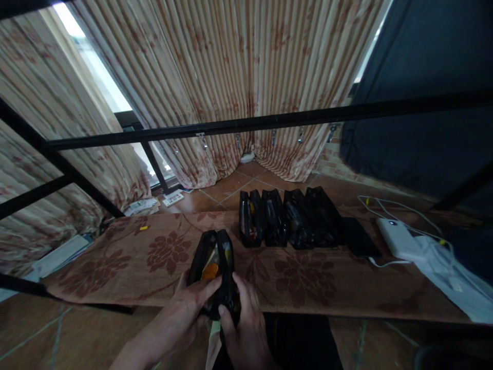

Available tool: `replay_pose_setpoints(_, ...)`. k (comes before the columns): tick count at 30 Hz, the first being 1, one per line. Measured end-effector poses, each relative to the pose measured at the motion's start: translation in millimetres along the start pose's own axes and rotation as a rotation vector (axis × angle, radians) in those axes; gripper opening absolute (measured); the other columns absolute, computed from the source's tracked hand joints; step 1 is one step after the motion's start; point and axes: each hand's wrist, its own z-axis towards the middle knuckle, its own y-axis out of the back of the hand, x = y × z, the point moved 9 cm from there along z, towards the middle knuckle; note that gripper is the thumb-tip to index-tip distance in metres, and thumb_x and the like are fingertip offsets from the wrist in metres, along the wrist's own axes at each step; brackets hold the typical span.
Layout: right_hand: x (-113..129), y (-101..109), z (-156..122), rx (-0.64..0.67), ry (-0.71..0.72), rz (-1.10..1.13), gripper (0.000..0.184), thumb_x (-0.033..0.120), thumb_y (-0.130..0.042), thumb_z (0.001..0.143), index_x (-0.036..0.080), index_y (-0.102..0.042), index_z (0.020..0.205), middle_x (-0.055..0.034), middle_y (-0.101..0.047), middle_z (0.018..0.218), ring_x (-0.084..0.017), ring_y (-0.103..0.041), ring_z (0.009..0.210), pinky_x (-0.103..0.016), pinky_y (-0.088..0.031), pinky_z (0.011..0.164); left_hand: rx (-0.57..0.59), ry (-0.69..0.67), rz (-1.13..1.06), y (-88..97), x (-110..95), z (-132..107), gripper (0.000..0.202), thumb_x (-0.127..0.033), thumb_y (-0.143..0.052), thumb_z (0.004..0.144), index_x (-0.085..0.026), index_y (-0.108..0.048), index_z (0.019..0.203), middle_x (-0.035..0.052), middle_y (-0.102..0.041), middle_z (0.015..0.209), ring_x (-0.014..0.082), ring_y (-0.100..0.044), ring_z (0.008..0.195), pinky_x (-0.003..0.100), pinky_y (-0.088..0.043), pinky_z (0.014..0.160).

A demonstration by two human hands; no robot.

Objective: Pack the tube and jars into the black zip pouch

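A black pouch stands with its top open near the front edge of a cloth-covered bench. Inside it I can see an orange round item and some pale and yellowish things I cannot name. My left hand is closed on the pouch's left side, its thumb over the opening. On the right side my right hand grips the pouch, thumb at the near end. Past them, a row of similar black pouches stands side by side; the leftmost is partly open with small items inside.
Right of the row lie a dark phone, a white power bank and a white cable. A small yellow piece rests on the brown patterned cloth. A black metal bar crosses before striped curtains.
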Motion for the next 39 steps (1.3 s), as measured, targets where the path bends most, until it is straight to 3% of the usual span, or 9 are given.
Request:
replay_pose_setpoints(7,8,1,14,0.058,0.005,-0.054,0.052,0.021,-0.053,0.087,0.024,-0.046,0.139,-0.0114,-0.053,0.137,-0.028,-0.052,0.126,-0.049,-0.049,0.1,0.045,-0.022,0.079,-11.1,3,-2,0.075,-0.005,-0.046,0.079,-0.038,-0.034,0.146,0.0038,-0.057,0.138,0.0238,-0.051,0.129,0.057,-0.01,0.118)
replay_pose_setpoints(10,10,1,18,0.046,0.007,-0.019,0.053,0.016,-0.048,0.088,0.021,-0.044,0.14,-0.0116,-0.054,0.137,-0.026,-0.051,0.127,-0.047,-0.048,0.102,-0.002,-0.021,0.093,-10.6,3,0,0.068,-0.006,-0.046,0.083,-0.036,-0.04,0.143,0.0051,-0.059,0.135,0.0236,-0.052,0.127,0.057,-0.013,0.117)
replay_pose_setpoints(14,9,-2,16,0.051,0.006,0.022,0.051,0.013,-0.045,0.088,0.02,-0.044,0.139,-0.0111,-0.056,0.134,-0.023,-0.053,0.125,-0.043,-0.049,0.103,-0.126,0.019,0.009,-8.8,9,0,0.045,-0.013,-0.045,0.089,-0.032,-0.059,0.127,0.0072,-0.056,0.137,0.0251,-0.051,0.128,0.052,-0.028,0.114)
replay_pose_setpoints(17,6,-4,14,0.066,-0.02,0.047,0.049,0.014,-0.044,0.089,0.02,-0.045,0.138,-0.0108,-0.058,0.131,-0.022,-0.054,0.123,-0.041,-0.049,0.102,-0.267,0.077,-0.196,-9.5,17,-4,0.033,-0.019,-0.047,0.09,-0.028,-0.065,0.116,0.008,-0.05,0.143,0.0251,-0.046,0.133,0.045,-0.038,0.111)
replay_pose_setpoints(22,2,-8,11,0.083,-0.07,0.086,0.047,0.017,-0.046,0.09,0.019,-0.045,0.137,-0.0108,-0.057,0.132,-0.022,-0.053,0.124,-0.043,-0.047,0.104,-0.638,0.166,-0.642,-10.9,44,-18,0.031,-0.018,-0.052,0.08,-0.022,-0.06,0.11,0.0083,-0.038,0.151,0.0283,-0.037,0.14,0.045,-0.034,0.114)
replay_pose_setpoints(25,2,-11,10,0.106,-0.103,0.098,0.046,0.019,-0.046,0.091,0.02,-0.046,0.137,-0.0103,-0.057,0.133,-0.023,-0.052,0.126,-0.043,-0.045,0.105,-0.872,0.287,-0.889,-16.7,69,-26,0.038,-0.031,-0.058,0.08,-0.023,-0.055,0.118,0.0079,-0.037,0.152,0.0308,-0.037,0.14,0.044,-0.037,0.112)
replay_pose_setpoints(27,3,-13,9,0.124,-0.115,0.101,0.047,0.021,-0.048,0.09,0.02,-0.046,0.137,-0.0102,-0.056,0.133,-0.023,-0.052,0.125,-0.042,-0.046,0.105,-0.945,0.39,-0.968,-23.6,81,-28,0.049,-0.04,-0.06,0.082,-0.025,-0.052,0.128,0.0077,-0.044,0.148,0.0296,-0.037,0.14,0.044,-0.033,0.115)
replay_pose_setpoints(32,0,-12,7,0.125,-0.141,0.096,0.05,0.027,-0.052,0.09,0.02,-0.043,0.138,-0.0109,-0.054,0.135,-0.024,-0.051,0.126,-0.043,-0.045,0.105,-0.866,0.483,-1.029,-37.1,88,-20,0.056,-0.051,-0.058,0.084,-0.025,-0.052,0.133,0.0066,-0.049,0.145,0.0271,-0.038,0.139,0.043,-0.027,0.118)
replay_pose_setpoints(39,-3,-26,2,0.142,-0.089,0.089,0.05,0.029,-0.051,0.091,0.017,-0.042,0.139,-0.0134,-0.053,0.135,-0.025,-0.05,0.127,-0.045,-0.044,0.106,-0.897,0.495,-0.93,-30.9,79,-12,0.049,-0.055,-0.044,0.091,-0.022,-0.061,0.122,0.006,-0.06,0.133,0.0246,-0.047,0.132,0.04,-0.028,0.117)
